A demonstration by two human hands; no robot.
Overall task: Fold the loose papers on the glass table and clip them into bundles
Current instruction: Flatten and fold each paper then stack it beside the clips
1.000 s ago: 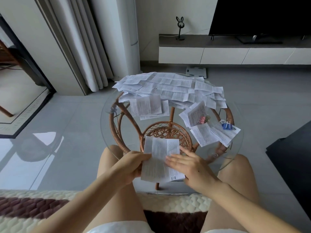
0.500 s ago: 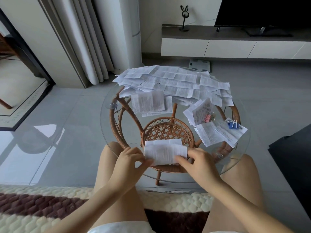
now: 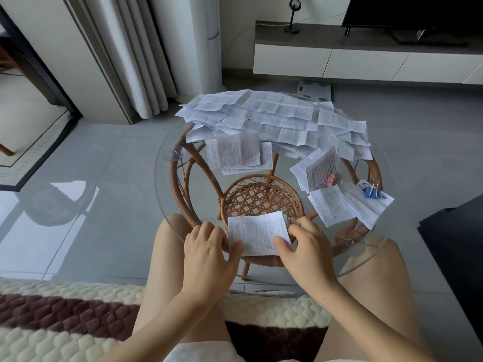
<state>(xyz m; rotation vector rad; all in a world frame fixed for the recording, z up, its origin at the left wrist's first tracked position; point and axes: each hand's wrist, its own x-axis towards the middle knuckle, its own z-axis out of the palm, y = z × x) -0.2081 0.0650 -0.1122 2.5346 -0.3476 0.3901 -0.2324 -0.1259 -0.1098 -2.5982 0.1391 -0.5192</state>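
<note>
The folded paper (image 3: 257,236) is over the near part of the round glass table (image 3: 160,184), short of the near rim and above the woven rattan shelf (image 3: 261,202) seen through the glass. I cannot tell whether it rests on the glass or is held just off it. Its top edge tilts slightly up to the right.

The left hand (image 3: 209,246) pinches its left edge, with the thumb laid on the lower left corner and the fingers curled at the side. The right hand (image 3: 305,244) pinches the right edge in the same way, thumb on the lower right part and fingers curled. The sheet carries fine print, too small to read.

A stretch of bare glass separates it from a small stack of papers (image 3: 235,154) further in. To the right lie two bundles, one under a pink binder clip (image 3: 329,179) and one under a blue binder clip (image 3: 371,192), near the right rim. The heap of loose papers (image 3: 274,118) covers the far side, some sheets overhanging the far left edge. The person's knees flank the near rim.
</note>
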